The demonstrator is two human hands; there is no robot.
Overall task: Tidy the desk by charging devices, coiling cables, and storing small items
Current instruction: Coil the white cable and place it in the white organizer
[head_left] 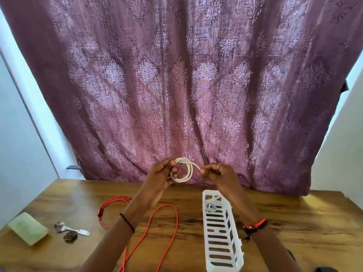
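Above the far edge of the wooden desk [294, 222], both hands are raised in front of a purple patterned curtain [176, 85]. The left hand [163, 173] holds a white cable [184, 170] that is wound in a small coil; the thumb and fingers are curled around the left side of the loops. The right hand [215, 171] pinches the free end of this cable between the thumb and the fingertips, just beside the coil, and the other fingers are bent.

On the desk under the right forearm stands a long white slotted basket [223, 242], and a small grey coiled cable [211, 207] lies inside at its far end. A red cable [169, 220] lies in loose loops under the left forearm. Near the left edge there are a pale green box [27, 228], a metal spoon [66, 228] and, touching it, a small dark thing [69, 237] that I cannot identify.
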